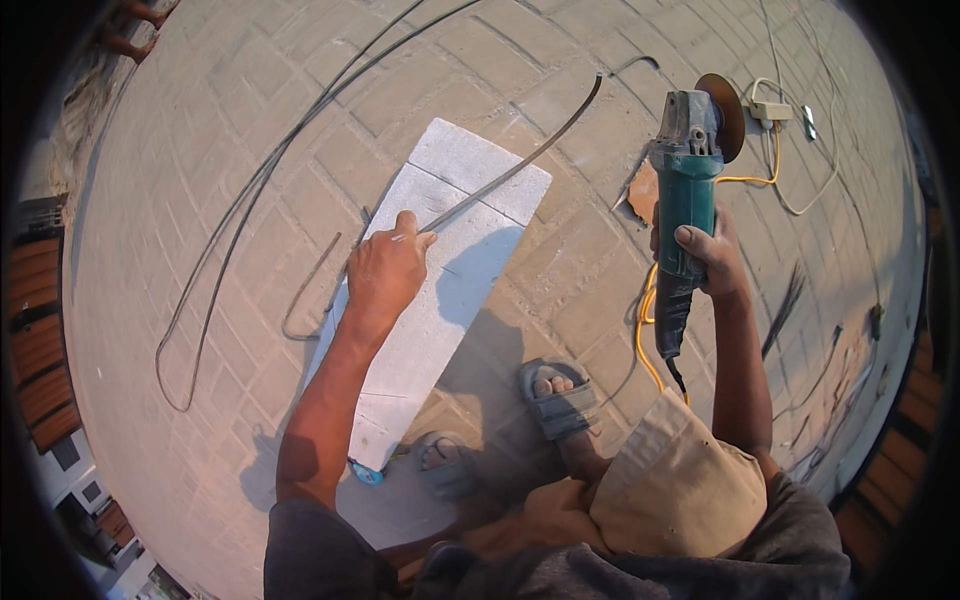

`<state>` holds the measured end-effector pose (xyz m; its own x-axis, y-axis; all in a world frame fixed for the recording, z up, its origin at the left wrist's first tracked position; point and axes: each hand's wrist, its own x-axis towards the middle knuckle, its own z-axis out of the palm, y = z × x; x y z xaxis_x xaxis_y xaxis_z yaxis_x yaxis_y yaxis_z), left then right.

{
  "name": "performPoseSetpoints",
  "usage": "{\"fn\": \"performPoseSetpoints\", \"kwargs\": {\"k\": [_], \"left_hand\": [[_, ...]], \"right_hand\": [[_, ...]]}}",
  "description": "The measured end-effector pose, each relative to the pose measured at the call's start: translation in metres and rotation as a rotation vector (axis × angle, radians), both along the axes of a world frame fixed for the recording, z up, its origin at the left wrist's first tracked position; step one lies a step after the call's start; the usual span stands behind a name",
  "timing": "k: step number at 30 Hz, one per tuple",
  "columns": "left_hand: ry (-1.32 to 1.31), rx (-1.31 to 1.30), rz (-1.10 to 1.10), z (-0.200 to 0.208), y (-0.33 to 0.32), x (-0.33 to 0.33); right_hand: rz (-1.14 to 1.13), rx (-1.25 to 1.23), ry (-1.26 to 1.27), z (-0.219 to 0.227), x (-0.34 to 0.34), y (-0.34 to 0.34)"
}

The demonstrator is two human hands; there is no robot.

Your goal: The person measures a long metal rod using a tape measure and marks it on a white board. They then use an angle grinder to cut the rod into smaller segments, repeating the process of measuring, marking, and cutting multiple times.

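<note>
My left hand (387, 265) is closed around a thin steel rod (520, 165), resting over a long white block (415, 335) marked with dark lines. From my fingers the rod slants up to the right, its far end past the block. My right hand (716, 255) grips a green angle grinder (688, 205), raised to the right of the block and apart from the rod. The grinder's brown disc (727, 118) points up and away; whether it spins I cannot tell. A hooked rod piece (312, 280) shows left of my left hand; whether it joins the held rod is hidden.
Long bent rods (262, 170) lie on the paving (560, 270) at the left. A yellow cord (645, 340) runs by the grinder, near an extension socket (770, 110). A brown shard (643, 190) lies behind the grinder. A blue tape measure (367, 473) sits at the block's near end, by my sandalled foot (560, 395).
</note>
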<state>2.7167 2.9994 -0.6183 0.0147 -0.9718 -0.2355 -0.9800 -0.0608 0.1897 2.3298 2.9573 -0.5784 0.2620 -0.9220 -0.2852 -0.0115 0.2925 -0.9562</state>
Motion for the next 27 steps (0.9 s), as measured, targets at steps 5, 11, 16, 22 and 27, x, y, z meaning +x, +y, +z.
{"fn": "performPoseSetpoints", "kwargs": {"k": [5, 11, 16, 22, 27], "left_hand": [[-0.116, -0.264, -0.109, -0.014, 0.016, -0.001], [-0.075, -0.342, -0.107, -0.041, 0.015, 0.005], [-0.143, -0.426, -0.159, -0.062, 0.014, 0.011], [-0.134, -0.454, -0.134, -0.069, 0.024, 0.004], [-0.139, -0.406, -0.096, -0.064, 0.029, -0.008]], "right_hand": [[0.048, 0.005, 0.070, 0.005, 0.004, 0.008], [0.230, 0.081, 0.165, -0.010, 0.029, 0.005], [0.458, 0.096, 0.244, -0.041, 0.064, -0.027], [0.428, 0.130, 0.148, -0.038, 0.101, -0.028], [0.394, 0.161, 0.108, -0.050, 0.102, -0.028]]}}
